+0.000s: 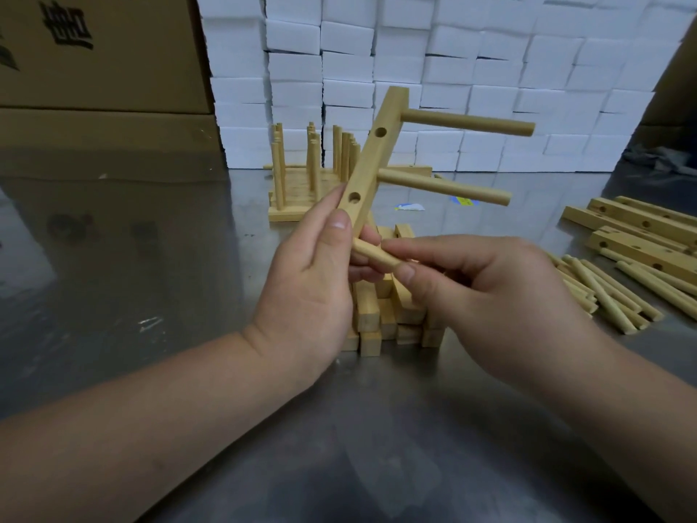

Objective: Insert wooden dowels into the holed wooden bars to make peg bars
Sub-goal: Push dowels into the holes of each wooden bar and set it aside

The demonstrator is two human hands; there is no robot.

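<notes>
Holed bar is mid-air over the table, long axis tilted up & away, w/ two pegs jutting right. L hand grips its lower end. R hand pinches a loose dowel crosswise just below that end, so prob. the inserting hand.

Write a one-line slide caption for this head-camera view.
Left hand holds a holed wooden bar with two fitted dowels while the right hand pinches a third dowel.

White blocks stacked high at the back, a printed cardboard box far left, two small coloured scraps lying on the shiny metal table.
</notes>
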